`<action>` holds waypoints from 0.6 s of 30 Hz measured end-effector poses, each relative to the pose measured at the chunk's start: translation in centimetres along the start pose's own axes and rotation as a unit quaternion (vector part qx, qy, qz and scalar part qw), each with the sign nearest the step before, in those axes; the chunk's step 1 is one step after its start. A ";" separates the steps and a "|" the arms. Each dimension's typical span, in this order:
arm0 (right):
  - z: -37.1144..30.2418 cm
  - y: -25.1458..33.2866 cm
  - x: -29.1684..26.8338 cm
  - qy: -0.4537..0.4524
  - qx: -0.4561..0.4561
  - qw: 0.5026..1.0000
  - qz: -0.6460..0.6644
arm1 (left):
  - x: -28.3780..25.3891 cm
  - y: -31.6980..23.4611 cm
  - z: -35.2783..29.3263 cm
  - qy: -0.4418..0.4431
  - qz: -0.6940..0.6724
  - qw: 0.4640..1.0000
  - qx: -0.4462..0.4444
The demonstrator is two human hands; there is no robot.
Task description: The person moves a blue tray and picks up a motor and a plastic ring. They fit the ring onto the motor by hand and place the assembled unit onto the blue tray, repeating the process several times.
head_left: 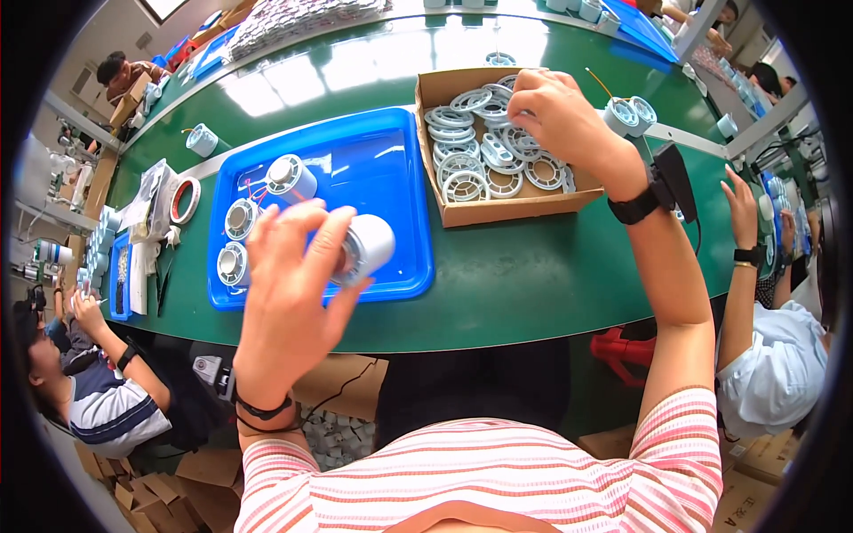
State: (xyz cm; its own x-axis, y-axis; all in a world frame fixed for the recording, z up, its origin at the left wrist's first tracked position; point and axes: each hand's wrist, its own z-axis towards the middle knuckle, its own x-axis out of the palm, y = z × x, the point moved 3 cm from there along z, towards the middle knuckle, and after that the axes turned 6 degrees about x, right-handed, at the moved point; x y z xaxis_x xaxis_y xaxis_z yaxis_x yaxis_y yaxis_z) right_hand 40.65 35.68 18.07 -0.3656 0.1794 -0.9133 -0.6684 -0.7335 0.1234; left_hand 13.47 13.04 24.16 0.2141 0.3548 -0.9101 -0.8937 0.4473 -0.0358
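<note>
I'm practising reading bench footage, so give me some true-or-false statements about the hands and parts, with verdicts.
1. The left hand holds a white cylindrical part. True.
2. At least three other white parts are in the blue tray. True.
3. The right hand is over the blue tray. False: it is over the cardboard box.
4. The cardboard box holds pale rings. True.
5. The tabletop is white. False: it is green.

Assembly workshop: long green workbench, cardboard box of many similar pale rings, co-workers on both sides.
</note>
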 end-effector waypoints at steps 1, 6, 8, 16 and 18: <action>-0.1 0.0 -0.5 -0.013 0.003 1.000 0.005 | 0.1 -0.9 0.2 0.009 -0.037 0.999 0.022; -0.9 1.4 -3.8 -0.011 0.106 0.988 0.116 | 1.8 -5.0 0.8 0.039 -0.212 0.973 0.082; -2.1 2.5 -5.4 0.006 0.159 0.974 0.161 | 3.2 -6.1 1.2 0.059 -0.224 0.969 0.084; -11.1 10.2 -5.3 0.230 0.101 0.955 0.159 | 8.0 -8.4 1.5 0.053 -0.273 0.960 -0.027; -12.5 9.4 -4.4 0.201 0.066 0.964 0.163 | 8.3 -8.4 1.3 0.055 -0.300 0.949 -0.077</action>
State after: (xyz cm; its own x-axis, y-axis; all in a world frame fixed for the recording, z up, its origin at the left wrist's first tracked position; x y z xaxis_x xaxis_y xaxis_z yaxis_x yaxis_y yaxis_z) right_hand 44.02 19.81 18.39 -0.3070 -0.3350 -0.8908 -0.6466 -0.6134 0.4536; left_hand 23.26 13.32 17.44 0.6679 -0.0180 -0.7440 -0.6723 0.4141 -0.6136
